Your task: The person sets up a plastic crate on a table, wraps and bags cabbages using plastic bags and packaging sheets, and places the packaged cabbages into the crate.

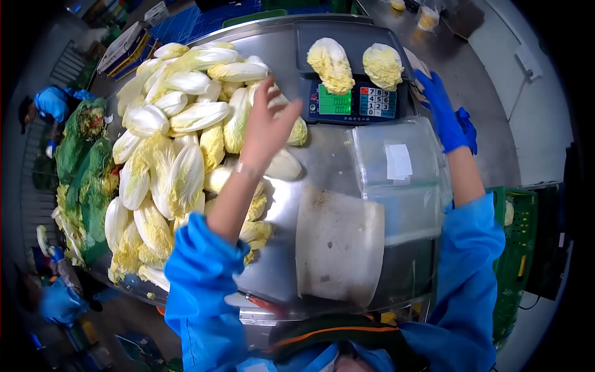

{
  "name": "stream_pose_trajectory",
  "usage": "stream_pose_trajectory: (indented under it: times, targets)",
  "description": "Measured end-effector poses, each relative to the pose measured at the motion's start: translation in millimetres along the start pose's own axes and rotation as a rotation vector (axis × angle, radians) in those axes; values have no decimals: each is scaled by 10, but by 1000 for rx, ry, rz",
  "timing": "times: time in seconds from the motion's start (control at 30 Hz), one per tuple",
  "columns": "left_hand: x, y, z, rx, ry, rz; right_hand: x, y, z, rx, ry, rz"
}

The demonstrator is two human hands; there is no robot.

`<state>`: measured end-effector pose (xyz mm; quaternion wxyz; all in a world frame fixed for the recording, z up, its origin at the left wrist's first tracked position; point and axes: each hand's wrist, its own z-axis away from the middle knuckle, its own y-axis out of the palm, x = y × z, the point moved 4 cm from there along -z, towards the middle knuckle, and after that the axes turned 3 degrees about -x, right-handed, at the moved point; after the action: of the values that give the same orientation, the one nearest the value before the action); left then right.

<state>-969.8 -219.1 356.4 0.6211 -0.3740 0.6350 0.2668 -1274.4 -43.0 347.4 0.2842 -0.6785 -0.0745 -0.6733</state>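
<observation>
My bare left hand (pixel 269 127) hovers over the right edge of a large heap of pale napa cabbages (pixel 180 124), fingers apart and slightly blurred. My right hand (pixel 441 111), in a blue glove, is at the right side of the scale (pixel 372 111), fingers stretched along a beige object (pixel 416 68) whose shape is partly hidden. Two cabbages lie on the scale's dark platform, one longer (pixel 330 65) and one rounder (pixel 382 66). Green digits glow on its display.
Clear plastic bags (pixel 403 204) and a white cutting board (pixel 339 248) lie before me. A red-handled knife (pixel 266 304) is at the near edge. Green net sacks (pixel 93 192) stand left, a green crate (pixel 515 260) right. Two co-workers (pixel 52 104) (pixel 59 301) are at left.
</observation>
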Motion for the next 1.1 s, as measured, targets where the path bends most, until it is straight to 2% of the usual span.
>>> stream_pose_trajectory:
  times: [0.03, 0.07, 0.13, 0.2, 0.23, 0.27, 0.3, 0.4, 0.47, 0.5, 0.57, 0.63, 0.7, 0.77, 0.9, 1.0, 1.1]
  targets:
    - [43, 168, -279, -2, -7, -4, -74, 107, -241, -13, 20, 93]
    - [229, 322, -598, -20, -78, -82, 35, 258, -197, 1, 45, 59]
    - [281, 646, -885, -20, -319, -34, 91, 480, -257, 111, 54, -37]
    - [675, 910, -1234, -69, -275, -108, -1, 668, -475, 305, 8, -160]
    - [946, 1009, -1404, -137, -186, -120, -52, 708, -516, 296, 107, -209]
    - [1206, 1108, -1564, -205, -98, -138, -105, 703, -580, 274, 86, -255]
    - [1180, 1115, -1560, -172, -161, -30, -166, 680, -608, 254, 70, -298]
    - [655, 993, -1065, -83, -392, 329, -301, 483, -275, 282, 281, -713]
    - [531, 865, -529, 30, -339, 554, -416, 299, 360, 311, 300, -840]
    - [472, 771, -159, 56, -291, 505, -503, 194, 766, 323, 320, -903]
    - [495, 595, 678, 74, -341, 397, -715, 61, 1500, 374, 239, -933]
    - [534, 497, 1570, 34, -371, 369, -1213, -31, 2249, 224, 343, -788]
    - [731, 482, 2325, -47, -467, 370, -1336, 20, 2951, 180, 459, -835]
    - [852, 482, 2806, -65, -485, 223, -1423, 68, 3421, 181, 558, -768]
    - [1326, 441, 3284, 67, -427, -74, -1535, 114, 3912, 259, 619, -729]
    - [1555, 363, 3403, 55, -370, -100, -1558, 89, 4055, 266, 554, -689]
    - [1429, 320, 3368, 127, -449, 5, -1607, -10, 4169, 236, 571, -754]
